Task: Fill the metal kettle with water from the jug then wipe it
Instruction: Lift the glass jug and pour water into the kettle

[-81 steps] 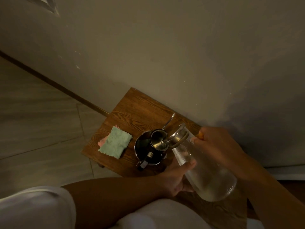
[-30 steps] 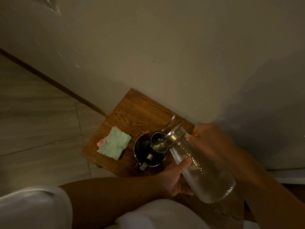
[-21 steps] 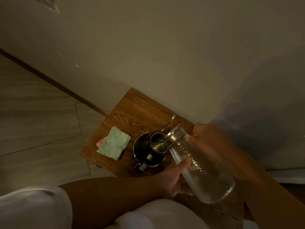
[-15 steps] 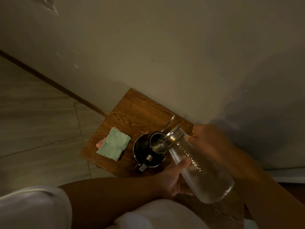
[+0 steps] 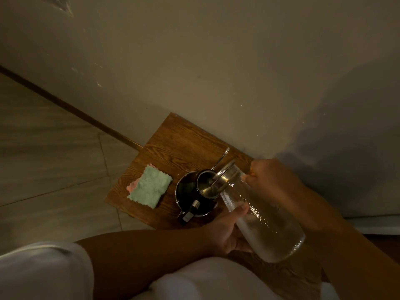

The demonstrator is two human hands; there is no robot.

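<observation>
A single view, worn on the person's head, looks steeply down and forward from close above the lap. It is tilted, so the wall base runs diagonally from upper left to lower right. The wooden worktop [image 5: 173, 144] sits mid-frame against the wall [image 5: 216, 61], with the tiled floor [image 5: 43, 159] to the left. Both forearms enter from the near edge, large in the frame.
</observation>
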